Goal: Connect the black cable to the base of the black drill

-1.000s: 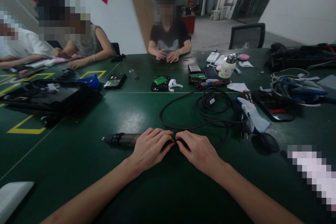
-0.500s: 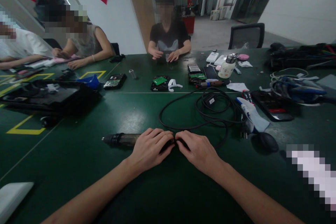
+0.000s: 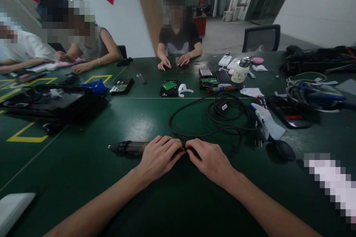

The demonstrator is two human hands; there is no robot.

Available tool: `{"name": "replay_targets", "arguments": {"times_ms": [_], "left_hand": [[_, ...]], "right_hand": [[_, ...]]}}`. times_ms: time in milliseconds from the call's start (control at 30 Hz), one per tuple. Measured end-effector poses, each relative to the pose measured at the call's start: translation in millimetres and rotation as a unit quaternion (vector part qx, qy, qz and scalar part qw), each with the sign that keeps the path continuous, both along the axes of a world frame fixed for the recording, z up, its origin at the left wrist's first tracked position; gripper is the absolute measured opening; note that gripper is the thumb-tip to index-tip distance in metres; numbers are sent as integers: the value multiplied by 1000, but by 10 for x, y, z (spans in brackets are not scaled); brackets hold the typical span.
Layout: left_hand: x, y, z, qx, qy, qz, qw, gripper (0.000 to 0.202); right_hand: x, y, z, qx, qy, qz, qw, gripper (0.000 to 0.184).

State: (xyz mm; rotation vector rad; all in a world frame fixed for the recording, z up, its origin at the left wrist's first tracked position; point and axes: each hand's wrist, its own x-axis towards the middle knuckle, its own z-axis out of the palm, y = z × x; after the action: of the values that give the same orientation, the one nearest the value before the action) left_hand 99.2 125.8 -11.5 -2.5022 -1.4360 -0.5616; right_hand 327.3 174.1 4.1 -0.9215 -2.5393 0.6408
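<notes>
Lying on the green table (image 3: pixel 111 185) is a dark electric screwdriver (image 3: pixel 130 148), its tip pointing left. My left hand (image 3: pixel 161 155) is wrapped round its rear part, which the fingers mostly cover. Just to the right, my right hand (image 3: pixel 210 157) pinches the end of a black cable at the screwdriver's tail. The fingertips of both hands almost meet there, and they hide whether the plug is seated. Beyond my right hand the black cable (image 3: pixel 191 136) spreads in loose coils.
Hard drives (image 3: pixel 121 86) with green boards lie mid-table, beside a small metal cylinder (image 3: pixel 140 78). At left stands a black tray (image 3: pixel 50 102). A bottle (image 3: pixel 240 71), a black blower bulb (image 3: pixel 282 150) and a dark case (image 3: pixel 289 113) are at right. Co-workers (image 3: pixel 179 37) sit opposite.
My fingers shift very slightly at the screwdriver's tail; both hands keep their place. Across the table, a co-worker's hand moves a little down and left.
</notes>
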Motion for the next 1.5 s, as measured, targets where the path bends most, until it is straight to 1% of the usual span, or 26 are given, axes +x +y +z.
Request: {"name": "replay_targets", "arguments": {"times_ms": [200, 300, 367, 533, 667, 833, 933, 1000, 1167, 1267, 1333, 1500], "left_hand": [[0, -12, 55, -10, -12, -31, 999, 21], [-1, -8, 41, -9, -16, -13, 1000, 15], [-2, -6, 36, -9, -16, -3, 1000, 16], [-8, -9, 43, -22, -7, -31, 999, 22], [-10, -7, 23, -18, -13, -4, 1000, 16], [-13, -13, 34, -26, -7, -29, 999, 21], [-10, -9, 32, -21, -12, -15, 1000, 15], [-5, -6, 31, -16, -14, -3, 1000, 15], [-2, -8, 39, -22, -9, -33, 999, 22], [-7, -5, 20, -17, -15, -18, 1000, 15], [-9, -5, 11, -14, -18, -5, 1000, 15], [-13, -16, 41, -20, -16, -37, 999, 22]], "right_hand": [[-3, -4, -33, 4, 10, -2, 1000, 14], [0, -4, -29, 6, 10, -2, 1000, 14], [1, -2, -20, 4, 9, 1, 1000, 14], [1, -1, -5, 4, 6, 2, 1000, 15], [1, -1, -9, 7, 3, 4, 1000, 15], [1, -2, -4, -1, 4, 2, 1000, 15], [2, -3, 4, -2, 6, 3, 1000, 15], [1, -2, 0, 0, 7, 2, 1000, 15], [-5, 2, -31, 1, 5, -1, 1000, 14], [-1, 3, -35, -1, 2, 0, 1000, 14], [3, 2, -31, -1, 3, 0, 1000, 15], [2, -2, -23, 6, 9, -3, 1000, 14]]}}
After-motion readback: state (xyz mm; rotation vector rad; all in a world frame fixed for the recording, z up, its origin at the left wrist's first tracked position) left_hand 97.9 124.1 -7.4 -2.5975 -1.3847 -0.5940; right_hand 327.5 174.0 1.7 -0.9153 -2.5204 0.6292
